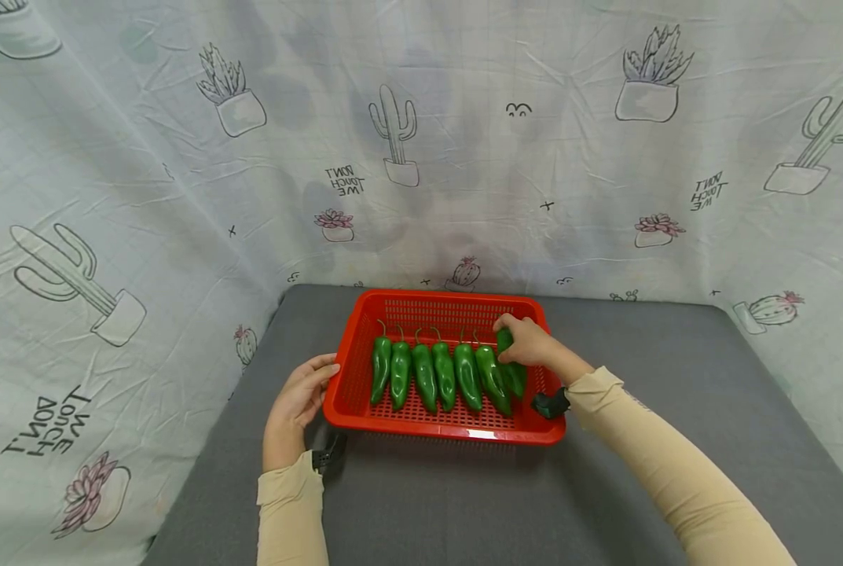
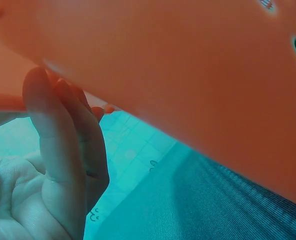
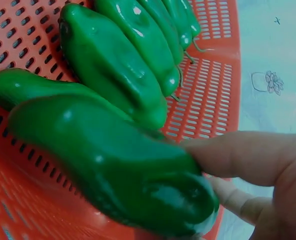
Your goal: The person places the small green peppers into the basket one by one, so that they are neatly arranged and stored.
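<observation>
A red plastic basket (image 1: 449, 431) with slotted walls holds a side-by-side row of glossy green peppers (image 1: 424, 377), most with stems pointing to the far side. At the row's right end, my right hand (image 1: 530, 343) grips a green pepper (image 3: 113, 160) between thumb and fingers. In the right wrist view this pepper overlaps another green pepper (image 3: 23, 85) lying on the basket floor. My left hand (image 1: 301, 397) holds the basket's left rim; in the left wrist view its fingers (image 2: 58, 145) reach up against the rim's underside.
The basket stands on a grey tabletop (image 1: 421, 503). Behind and beside the table hangs a white cloth (image 1: 463, 196) printed with potted cacti. Dark wrist devices sit on both wrists, the right one (image 1: 551, 403) over the basket's near right corner.
</observation>
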{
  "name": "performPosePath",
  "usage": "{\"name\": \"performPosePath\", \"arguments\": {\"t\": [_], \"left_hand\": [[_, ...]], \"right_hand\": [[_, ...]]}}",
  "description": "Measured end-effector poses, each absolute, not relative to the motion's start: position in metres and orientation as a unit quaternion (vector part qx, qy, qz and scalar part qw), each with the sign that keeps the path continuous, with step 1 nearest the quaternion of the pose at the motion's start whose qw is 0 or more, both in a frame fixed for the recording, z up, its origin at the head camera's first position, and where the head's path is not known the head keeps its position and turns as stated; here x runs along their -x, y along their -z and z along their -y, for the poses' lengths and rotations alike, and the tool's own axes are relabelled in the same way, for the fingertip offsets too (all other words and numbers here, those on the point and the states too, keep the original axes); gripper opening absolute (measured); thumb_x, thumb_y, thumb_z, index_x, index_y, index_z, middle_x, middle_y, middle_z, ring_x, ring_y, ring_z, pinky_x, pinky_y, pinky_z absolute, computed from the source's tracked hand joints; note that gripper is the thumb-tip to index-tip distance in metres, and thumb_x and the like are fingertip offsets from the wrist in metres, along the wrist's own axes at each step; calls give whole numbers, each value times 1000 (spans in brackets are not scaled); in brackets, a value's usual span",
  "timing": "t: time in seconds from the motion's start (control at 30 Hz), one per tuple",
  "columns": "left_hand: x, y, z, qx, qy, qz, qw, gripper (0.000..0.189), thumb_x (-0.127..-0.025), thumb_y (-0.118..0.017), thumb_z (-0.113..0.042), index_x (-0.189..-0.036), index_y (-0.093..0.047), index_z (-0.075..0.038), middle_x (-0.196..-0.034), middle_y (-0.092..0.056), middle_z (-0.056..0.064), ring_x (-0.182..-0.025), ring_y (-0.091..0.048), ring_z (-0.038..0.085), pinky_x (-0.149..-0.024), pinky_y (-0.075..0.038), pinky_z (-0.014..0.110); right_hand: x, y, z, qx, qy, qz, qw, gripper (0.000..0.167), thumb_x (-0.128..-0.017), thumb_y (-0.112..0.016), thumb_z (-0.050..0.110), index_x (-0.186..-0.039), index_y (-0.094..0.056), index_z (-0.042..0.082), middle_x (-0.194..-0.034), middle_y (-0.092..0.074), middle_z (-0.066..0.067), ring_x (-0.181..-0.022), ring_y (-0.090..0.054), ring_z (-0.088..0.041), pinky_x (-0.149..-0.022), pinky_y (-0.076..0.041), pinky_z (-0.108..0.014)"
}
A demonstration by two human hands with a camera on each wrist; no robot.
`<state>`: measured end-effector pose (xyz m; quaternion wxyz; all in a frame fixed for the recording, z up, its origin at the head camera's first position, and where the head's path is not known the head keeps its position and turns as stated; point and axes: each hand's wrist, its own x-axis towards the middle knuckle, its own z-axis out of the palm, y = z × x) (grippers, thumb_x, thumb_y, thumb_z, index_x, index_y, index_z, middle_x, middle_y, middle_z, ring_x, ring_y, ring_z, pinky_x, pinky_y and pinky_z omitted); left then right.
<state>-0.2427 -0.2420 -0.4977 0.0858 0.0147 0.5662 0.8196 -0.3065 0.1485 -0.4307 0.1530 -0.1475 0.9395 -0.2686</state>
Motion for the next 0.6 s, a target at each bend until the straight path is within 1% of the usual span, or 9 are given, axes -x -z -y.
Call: {"name": "performPosePath", "arguments": {"t": [0.1, 0.17, 0.4, 0.6], "left_hand": [[243, 498, 242, -14, -820, -566, 83, 18, -95, -46, 5, -105, -57, -6, -89, -69, 1, -78, -68, 12, -67, -57, 25], [243, 499, 242, -19, -821, -564, 84, 19, -96, -45, 5, -105, -57, -6, -90, -69, 1, -79, -68, 12, -68, -57, 25], [242, 499, 243, -33, -827, -554, 92, 19, -96, -44, 4, -105, -58, -6, -91, -70, 1, -80, -68, 12, -70, -57, 25], [242, 499, 243, -40, -825, -557, 91, 19, -96, -45, 3, -107, -57, -6, -91, -70, 1, -80, -68, 12, -71, -57, 25]], "right_hand": [[306, 432, -146, 144, 248, -945, 155, 55, -77, -71, 9, -126, -47, 3, -116, -46, -27, -97, -50, -33, -69, -49, -36], [306, 433, -145, 139, 235, -949, 158, 55, -77, -70, 8, -126, -47, 3, -117, -46, -27, -96, -50, -31, -68, -49, -35], [305, 440, -140, 133, 208, -955, 166, 54, -76, -66, 3, -126, -47, 1, -121, -43, -31, -81, -50, -27, -61, -42, -31], [302, 440, -136, 134, 186, -960, 161, 52, -74, -67, 3, -123, -48, 1, -117, -45, -29, -82, -50, -28, -61, -42, -32]]}}
